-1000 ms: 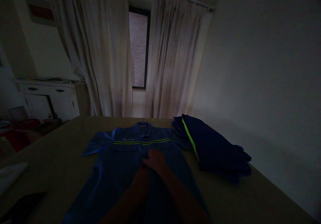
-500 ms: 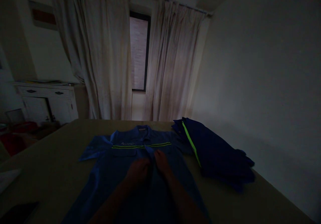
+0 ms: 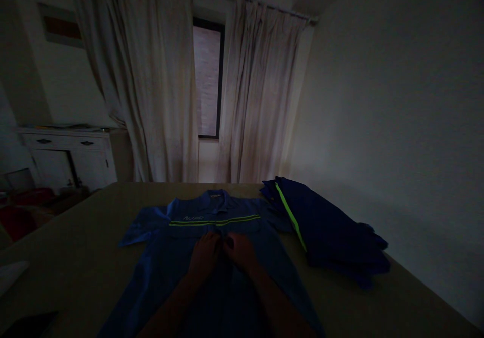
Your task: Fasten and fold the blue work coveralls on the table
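Note:
A blue short-sleeved shirt (image 3: 161,267) lies spread face up, its collar at the far end. Two yellow-green stripes and pale lettering cross its chest. My left hand (image 3: 206,253) is on the middle of the shirt front just below the stripes, fingers bent and closed on the front edge. Right beside it, my right hand (image 3: 241,249) has its thumb and forefinger curled together on the same front opening. Dim light and the fingers hide the exact piece of cloth between them.
A pile of folded dark blue clothing (image 3: 328,227) with a yellow-green stripe lies to the right, by the wall. A white item (image 3: 13,276) and a dark flat object (image 3: 30,324) are on the table's left side. Beyond stand a white cabinet (image 3: 88,156) and curtains (image 3: 162,86).
My hands have come closer together on the shirt front. The fold of cloth that stood up between them lies lower now.

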Motion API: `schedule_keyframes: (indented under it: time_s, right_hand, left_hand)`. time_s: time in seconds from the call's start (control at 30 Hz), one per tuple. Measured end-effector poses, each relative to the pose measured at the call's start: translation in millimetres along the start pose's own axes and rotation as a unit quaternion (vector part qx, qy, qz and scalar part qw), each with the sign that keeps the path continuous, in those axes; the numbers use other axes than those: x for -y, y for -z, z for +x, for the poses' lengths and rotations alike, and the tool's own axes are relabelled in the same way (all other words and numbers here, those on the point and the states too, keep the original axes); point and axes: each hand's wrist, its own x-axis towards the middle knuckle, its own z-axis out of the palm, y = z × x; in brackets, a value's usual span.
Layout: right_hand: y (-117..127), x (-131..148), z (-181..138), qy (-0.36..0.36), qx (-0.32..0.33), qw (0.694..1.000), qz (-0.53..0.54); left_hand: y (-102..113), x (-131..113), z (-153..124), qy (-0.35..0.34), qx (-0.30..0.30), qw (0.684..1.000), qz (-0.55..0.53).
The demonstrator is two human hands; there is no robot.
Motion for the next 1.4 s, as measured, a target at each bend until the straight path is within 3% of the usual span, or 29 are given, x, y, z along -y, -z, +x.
schedule_keyframes:
  time_s: [0.17, 0.27, 0.8, 1.0, 1.23, 1.4]
  right_hand:
    - [-4, -3, 2, 0.031, -0.041, 0.999, 0.007]
    - [-6, -5, 2, 0.055, -0.025, 0.998, 0.023]
    - [-3, 0, 2, 0.053, -0.025, 0.998, -0.008]
    - [-3, 1, 1, 0.048, -0.023, 0.998, -0.014]
    - [-3, 1, 1, 0.064, -0.053, 0.997, 0.006]
    - [-4, 0, 3, 0.060, -0.025, 0.998, -0.007]
  left_hand:
    - [3, 0, 0, -0.005, -0.019, 0.999, -0.034]
    - [2, 0, 0, -0.008, -0.017, 0.999, -0.037]
    - [6, -1, -1, -0.016, -0.032, 0.995, -0.095]
    - [-2, 6, 0, -0.014, -0.039, 0.995, -0.093]
    - [0, 4, -1, -0.017, -0.038, 0.994, -0.099]
    - [0, 5, 0, -0.002, -0.032, 0.995, -0.095]
